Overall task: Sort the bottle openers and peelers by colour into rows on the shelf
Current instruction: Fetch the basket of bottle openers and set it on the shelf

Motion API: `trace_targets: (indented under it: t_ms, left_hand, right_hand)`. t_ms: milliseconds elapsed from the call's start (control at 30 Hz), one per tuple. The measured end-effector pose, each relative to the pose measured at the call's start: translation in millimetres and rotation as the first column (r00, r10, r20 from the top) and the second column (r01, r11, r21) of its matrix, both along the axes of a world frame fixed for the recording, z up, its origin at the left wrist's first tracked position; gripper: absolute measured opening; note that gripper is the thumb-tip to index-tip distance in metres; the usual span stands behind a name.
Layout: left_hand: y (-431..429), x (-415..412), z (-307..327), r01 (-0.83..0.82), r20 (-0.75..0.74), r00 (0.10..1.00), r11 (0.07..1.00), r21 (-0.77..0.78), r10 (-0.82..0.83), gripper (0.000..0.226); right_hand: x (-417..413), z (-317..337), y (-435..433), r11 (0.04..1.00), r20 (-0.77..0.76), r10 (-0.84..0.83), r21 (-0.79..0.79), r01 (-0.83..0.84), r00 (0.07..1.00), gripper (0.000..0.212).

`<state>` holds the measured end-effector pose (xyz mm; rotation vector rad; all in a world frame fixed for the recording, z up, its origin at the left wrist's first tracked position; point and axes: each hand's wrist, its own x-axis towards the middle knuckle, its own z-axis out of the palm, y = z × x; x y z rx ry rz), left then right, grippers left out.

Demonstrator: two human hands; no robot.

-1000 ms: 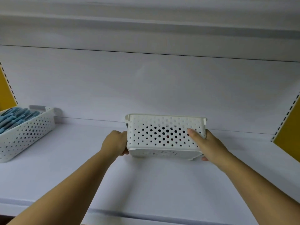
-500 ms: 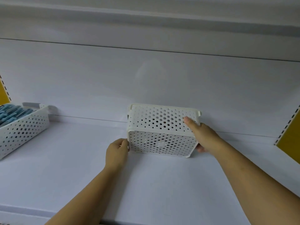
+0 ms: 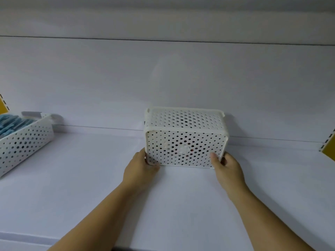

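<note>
A white perforated basket [image 3: 184, 138] is tipped on the white shelf [image 3: 90, 187], its holed bottom facing me and its rim toward the back wall. Something red shows faintly through the holes; what is inside is otherwise hidden. My left hand [image 3: 140, 168] grips its lower left corner. My right hand [image 3: 226, 169] grips its lower right corner, thumb on the bottom panel. A second white perforated basket [image 3: 25, 140] stands at the left with blue items [image 3: 10, 124] in it.
The white back wall [image 3: 163, 78] rises just behind the tipped basket. Yellow uprights with slots stand at the far left [image 3: 2, 105] and far right [image 3: 329, 144]. Another shelf's underside [image 3: 163, 19] spans the top.
The middle basket has tipped further back, so its bottom now faces me. Both hands slid down to its lower corners. The view shifted slightly right.
</note>
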<state>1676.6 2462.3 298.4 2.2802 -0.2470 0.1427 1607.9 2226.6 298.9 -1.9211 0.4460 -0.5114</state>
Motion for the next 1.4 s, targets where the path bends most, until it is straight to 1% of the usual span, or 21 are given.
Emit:
trace_targets:
  t_ms: [67,133,200,233,333,433,500,567,667,733,767,833,900,967,1100,1200,1300,1400]
  left_hand:
    - [1,-2,-1,0.041,0.007,0.999,0.999,0.009,-0.041,0.037]
    - [1,-3,-2,0.041,0.031,0.999,0.999,0.002,-0.041,0.043]
    - [1,-6,-2,0.021,0.091,0.996,1.000,-0.022,-0.019,0.043]
    - [1,-7,-2,0.013,0.129,0.992,0.999,-0.034,-0.009,0.043]
    - [0,-11,-1,-0.011,0.205,0.979,1.000,-0.025,0.016,0.043]
    - [0,-15,1,0.013,0.225,0.974,1.000,0.002,-0.013,0.053]
    - [-1,-18,3,0.040,0.245,0.969,0.999,-0.003,-0.038,0.056]
    - [-4,-20,4,0.057,0.275,0.960,0.998,-0.041,-0.044,0.052]
    - [-6,-21,4,0.085,0.261,0.964,0.987,-0.139,-0.046,0.042]
    - [-7,-20,3,0.147,0.195,0.974,0.975,-0.167,-0.113,0.050]
    - [-7,-19,3,0.188,0.159,0.974,0.970,-0.156,-0.164,0.057]
    - [-9,-21,2,0.244,0.116,0.965,0.967,-0.069,-0.236,0.072]
    - [-9,-19,-2,0.262,0.130,0.956,0.965,0.026,-0.263,0.083]
    - [-8,-17,-5,0.272,0.171,0.945,0.960,0.071,-0.280,0.088]
    - [-10,-18,-8,0.258,0.250,0.925,0.957,0.135,-0.285,0.092]
    - [-15,-17,-4,0.280,0.263,0.906,0.936,0.216,-0.331,0.098]
    - [-31,-20,3,0.248,0.266,0.905,0.919,0.305,-0.332,0.097]
    - [-55,-30,11,0.183,0.244,0.926,0.908,0.376,-0.288,0.094]
  right_hand:
    - [0,-2,-5,0.995,0.056,-0.023,0.101,0.018,0.998,0.010]
    - [-1,-1,-9,0.975,0.102,-0.069,0.219,0.045,0.992,0.007]
    - [-6,4,-9,0.934,0.146,-0.140,0.347,0.082,0.979,0.009]
    - [-8,6,-9,0.921,0.166,-0.178,0.376,0.105,0.970,0.014]
    - [-14,7,-13,0.930,0.185,-0.228,0.333,0.157,0.956,0.021]
    - [-17,6,-20,0.928,0.195,-0.276,0.310,0.207,0.941,0.026]
    - [-19,8,-23,0.925,0.222,-0.306,0.299,0.235,0.926,0.023]
    - [-20,10,-24,0.925,0.256,-0.304,0.310,0.220,0.918,0.016]
    - [-20,12,-17,0.946,0.300,-0.233,0.291,0.144,0.925,0.016]
    - [-19,11,-12,0.960,0.303,-0.156,0.272,0.071,0.940,0.013]
    - [-18,11,-10,0.964,0.287,-0.111,0.263,0.033,0.952,0.009]
    - [-16,8,-9,0.968,0.256,-0.058,0.252,-0.009,0.965,0.024]
    - [-14,7,-10,0.964,0.233,-0.068,0.265,0.004,0.970,0.033]
    - [-12,8,-12,0.955,0.218,-0.110,0.294,0.043,0.970,0.032]
    - [-10,12,-16,0.903,0.219,-0.226,0.412,0.120,0.949,0.027]
    - [-8,17,-25,0.853,0.185,-0.309,0.488,0.186,0.933,0.029]
    - [-9,24,-41,0.844,0.119,-0.318,0.487,0.223,0.941,0.034]
    - [-17,25,-63,0.869,0.079,-0.309,0.429,0.247,0.948,0.038]
